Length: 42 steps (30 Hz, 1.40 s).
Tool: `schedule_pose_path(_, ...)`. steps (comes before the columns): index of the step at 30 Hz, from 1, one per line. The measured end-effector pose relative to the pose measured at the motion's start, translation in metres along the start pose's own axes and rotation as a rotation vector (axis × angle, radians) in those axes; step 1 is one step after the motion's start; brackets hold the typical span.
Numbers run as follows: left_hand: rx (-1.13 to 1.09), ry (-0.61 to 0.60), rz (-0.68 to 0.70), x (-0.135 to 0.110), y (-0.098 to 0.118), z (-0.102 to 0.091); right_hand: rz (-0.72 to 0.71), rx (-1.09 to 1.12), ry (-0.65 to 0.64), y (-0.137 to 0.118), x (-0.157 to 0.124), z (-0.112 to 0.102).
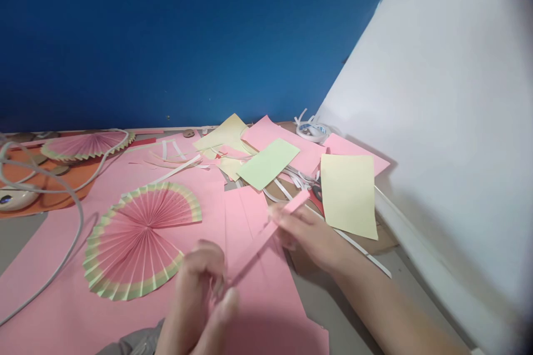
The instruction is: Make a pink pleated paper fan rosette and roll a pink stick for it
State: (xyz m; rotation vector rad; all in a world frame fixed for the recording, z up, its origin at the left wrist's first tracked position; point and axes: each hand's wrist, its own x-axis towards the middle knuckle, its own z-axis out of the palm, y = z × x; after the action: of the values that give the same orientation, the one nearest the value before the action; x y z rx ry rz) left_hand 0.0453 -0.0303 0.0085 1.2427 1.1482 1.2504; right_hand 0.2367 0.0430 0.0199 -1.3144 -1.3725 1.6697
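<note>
A narrow folded strip of pink paper (pixel 256 245) slants up to the right between my hands, above the pink sheets (pixel 245 208). My right hand (pixel 302 230) pinches it near its upper end. At the lower end my left hand (pixel 206 283) is closed around the strip, its fingers smeared by motion. Left of my hands lies a pleated paper fan (pixel 145 227), pink with a yellow and green rim, spread into most of a circle with a gap at its right side.
Pale yellow paper (pixel 348 194), a green rectangle (pixel 270 163) and white strips lie at the right, partly over black-handled scissors (pixel 317 189). A tape roll (pixel 311 130) is behind. Another pleated fan (pixel 83 145) and a looping white cable (pixel 77 233) are at the left. A white wall (pixel 449 94) rises at right.
</note>
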Motion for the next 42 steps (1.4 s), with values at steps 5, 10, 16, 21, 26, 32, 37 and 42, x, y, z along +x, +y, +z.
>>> schedule_pose_path(5,0.357,0.083,0.151,0.010,-0.017,0.008,0.041,-0.151,-0.176,-0.004,-0.007,0.007)
schedule_pose_path(10,0.210,-0.122,-0.029,0.013,-0.024,0.007,0.014,-0.253,-0.328,-0.003,-0.005,-0.001)
schedule_pose_path(16,0.050,-0.365,-0.417,0.016,-0.014,0.009,0.006,-0.264,-0.339,-0.004,-0.005,0.006)
schedule_pose_path(21,-0.063,-0.379,-0.445,0.019,-0.015,0.009,0.008,-0.230,-0.313,-0.001,-0.007,0.013)
schedule_pose_path(26,-0.165,-0.411,-0.457,0.020,-0.012,0.010,-0.010,-0.337,-0.257,0.001,-0.006,0.012)
schedule_pose_path(32,-0.165,-0.395,-0.492,0.019,-0.003,0.011,-0.040,-0.199,-0.281,-0.005,-0.006,0.015)
schedule_pose_path(37,-0.173,-0.408,-0.500,0.021,-0.009,0.011,-0.063,-0.156,-0.227,-0.003,-0.006,0.016)
schedule_pose_path(42,-0.039,-0.487,-0.541,0.018,-0.014,0.010,-0.018,0.045,-0.074,0.008,-0.003,0.011)
